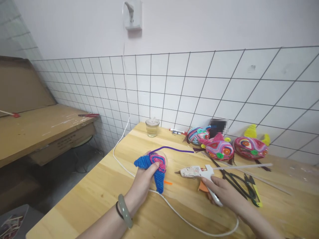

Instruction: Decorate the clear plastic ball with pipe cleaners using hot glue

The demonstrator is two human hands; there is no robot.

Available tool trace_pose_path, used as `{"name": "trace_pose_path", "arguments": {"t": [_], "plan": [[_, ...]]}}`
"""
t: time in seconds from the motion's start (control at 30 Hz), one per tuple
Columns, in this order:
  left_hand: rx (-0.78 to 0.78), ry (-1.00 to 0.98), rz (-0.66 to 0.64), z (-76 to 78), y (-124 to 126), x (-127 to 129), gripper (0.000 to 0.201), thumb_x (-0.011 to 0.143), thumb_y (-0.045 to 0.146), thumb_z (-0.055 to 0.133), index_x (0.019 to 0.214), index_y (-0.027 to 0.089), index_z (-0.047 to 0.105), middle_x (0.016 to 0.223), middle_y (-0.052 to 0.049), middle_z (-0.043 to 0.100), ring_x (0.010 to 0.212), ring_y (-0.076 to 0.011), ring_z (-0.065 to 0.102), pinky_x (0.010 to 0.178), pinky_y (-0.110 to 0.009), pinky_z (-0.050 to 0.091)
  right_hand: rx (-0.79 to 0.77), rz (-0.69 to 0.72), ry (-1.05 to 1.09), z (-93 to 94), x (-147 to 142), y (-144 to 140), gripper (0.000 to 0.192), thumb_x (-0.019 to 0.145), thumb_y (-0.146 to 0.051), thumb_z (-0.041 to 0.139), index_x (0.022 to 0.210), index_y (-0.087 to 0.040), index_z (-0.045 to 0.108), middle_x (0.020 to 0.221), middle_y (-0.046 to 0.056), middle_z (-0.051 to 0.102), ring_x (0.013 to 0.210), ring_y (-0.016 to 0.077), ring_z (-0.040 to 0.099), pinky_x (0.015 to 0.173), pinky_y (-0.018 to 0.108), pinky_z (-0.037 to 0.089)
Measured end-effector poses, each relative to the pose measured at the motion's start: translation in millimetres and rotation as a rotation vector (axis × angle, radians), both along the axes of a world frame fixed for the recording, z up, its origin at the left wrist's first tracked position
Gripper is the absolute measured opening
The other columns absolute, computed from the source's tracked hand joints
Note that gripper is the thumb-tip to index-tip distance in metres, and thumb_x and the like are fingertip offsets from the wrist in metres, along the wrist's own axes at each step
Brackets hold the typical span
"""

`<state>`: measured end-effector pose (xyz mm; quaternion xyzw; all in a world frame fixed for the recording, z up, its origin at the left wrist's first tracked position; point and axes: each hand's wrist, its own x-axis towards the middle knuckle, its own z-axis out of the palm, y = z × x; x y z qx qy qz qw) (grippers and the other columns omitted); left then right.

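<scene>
My left hand [146, 177] grips a pipe-cleaner craft piece [159, 162] with a pink and blue spiral and two blue pointed flaps. The thumb presses on the spiral. From its top a loose purple pipe cleaner [174, 148] reaches out to the right. My right hand [219, 189] is wrapped round the handle of a white hot glue gun [196, 171] with an orange trigger. Its nozzle points left toward the craft piece, a short gap away. A clear glue stick [244, 166] sticks out of the gun's back. A short orange strip [168, 182] shows beside the lower blue flap.
Several finished colourful animal-face crafts [219, 149] stand at the back right, near black-handled scissors [236, 182] and a yellow-handled tool [256, 192]. A glass jar [152, 127] and pens [177, 131] stand by the tiled wall. The white cord [184, 223] loops across the table.
</scene>
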<state>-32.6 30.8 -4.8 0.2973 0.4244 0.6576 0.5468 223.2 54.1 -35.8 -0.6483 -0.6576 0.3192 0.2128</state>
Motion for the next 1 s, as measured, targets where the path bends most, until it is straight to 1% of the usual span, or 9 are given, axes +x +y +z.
{"name": "trace_pose_path", "arguments": {"t": [0.13, 0.23, 0.27, 0.33, 0.43, 0.53, 0.67, 0.77, 1.0], "plan": [[-0.014, 0.062, 0.013, 3.6, -3, 2, 0.034, 0.063, 0.025, 0.076, 0.095, 0.021, 0.064, 0.096, -0.002, 0.069, 0.099, -0.0224, 0.059, 0.095, -0.036, 0.040, 0.077, 0.013, -0.167, 12.7, 11, -2, 0.040, 0.079, -0.048, 0.054, 0.049, -0.023, 0.048, 0.046, 0.002, 0.057, 0.047, 0.0214, 0.059, 0.046, 0.028, 0.039], [-0.001, 0.143, -0.039, 8.2, -8, 5, 0.042, 0.063, 0.023, 0.076, 0.102, 0.022, 0.062, 0.097, -0.003, 0.068, 0.100, -0.0241, 0.059, 0.095, -0.037, 0.040, 0.166, 0.013, -0.260, 34.5, 4, -16, 0.030, 0.082, -0.041, 0.054, 0.058, -0.022, 0.059, 0.060, 0.007, 0.065, 0.059, 0.0256, 0.063, 0.054, 0.033, 0.044], [0.012, 0.170, -0.084, 9.2, -9, 6, 0.037, 0.064, 0.024, 0.075, 0.099, 0.022, 0.063, 0.094, -0.003, 0.069, 0.096, -0.0242, 0.060, 0.093, -0.038, 0.041, 0.279, 0.055, -0.316, 42.2, -3, -23, 0.028, 0.086, -0.038, 0.050, 0.066, -0.022, 0.062, 0.069, 0.009, 0.068, 0.065, 0.0265, 0.065, 0.061, 0.037, 0.047], [0.045, 0.214, -0.180, 9.8, -13, 9, 0.026, 0.066, 0.024, 0.073, 0.091, 0.022, 0.065, 0.091, -0.004, 0.069, 0.091, -0.0243, 0.061, 0.092, -0.039, 0.043, 0.497, 0.287, -0.244, 55.2, -21, -35, 0.020, 0.090, -0.027, 0.045, 0.092, -0.021, 0.064, 0.088, 0.010, 0.069, 0.082, 0.0245, 0.065, 0.073, 0.038, 0.050], [0.081, 0.251, -0.264, 8.2, -17, 13, 0.023, 0.066, 0.022, 0.073, 0.089, 0.022, 0.067, 0.099, -0.005, 0.068, 0.099, -0.0258, 0.059, 0.094, -0.038, 0.041, 0.666, 0.559, -0.167, 62.2, -47, -49, 0.036, 0.092, -0.010, 0.037, 0.121, -0.021, 0.054, 0.099, 0.011, 0.067, 0.088, 0.0199, 0.065, 0.075, 0.033, 0.054], [0.067, 0.253, -0.336, 6.7, -19, 17, 0.028, 0.066, 0.022, 0.073, 0.092, 0.023, 0.065, 0.102, -0.005, 0.068, 0.103, -0.0262, 0.059, 0.094, -0.038, 0.042, 0.790, 0.598, -0.188, 53.9, -58, -52, 0.044, 0.091, -0.004, 0.034, 0.129, -0.020, 0.048, 0.114, 0.015, 0.063, 0.103, 0.0225, 0.060, 0.081, 0.038, 0.053], [-0.019, 0.233, -0.400, 8.3, -21, 20, 0.039, 0.062, 0.019, 0.075, 0.097, 0.024, 0.060, 0.086, -0.001, 0.070, 0.090, -0.0248, 0.064, 0.086, -0.038, 0.047, 0.794, 0.606, -0.201, 41.7, -57, -51, 0.047, 0.090, -0.004, 0.035, 0.133, -0.020, 0.043, 0.121, 0.016, 0.060, 0.110, 0.0238, 0.057, 0.087, 0.043, 0.051], [-0.066, 0.187, -0.395, 10.1, -22, 20, 0.044, 0.059, 0.016, 0.077, 0.098, 0.024, 0.060, 0.084, -0.001, 0.072, 0.089, -0.0255, 0.065, 0.085, -0.039, 0.047, 0.818, 0.636, -0.195, 42.6, -54, -50, 0.044, 0.090, -0.004, 0.036, 0.131, -0.017, 0.046, 0.120, 0.017, 0.060, 0.109, 0.0232, 0.058, 0.086, 0.040, 0.052], [-0.044, 0.145, -0.400, 9.9, -23, 16, 0.028, 0.064, 0.024, 0.075, 0.092, 0.021, 0.069, 0.100, -0.007, 0.073, 0.102, -0.0281, 0.063, 0.091, -0.039, 0.045, 0.869, 0.629, -0.210, 54.7, -57, -48, 0.030, 0.094, -0.012, 0.037, 0.110, -0.017, 0.061, 0.097, 0.013, 0.070, 0.083, 0.0212, 0.066, 0.070, 0.031, 0.056]]}}
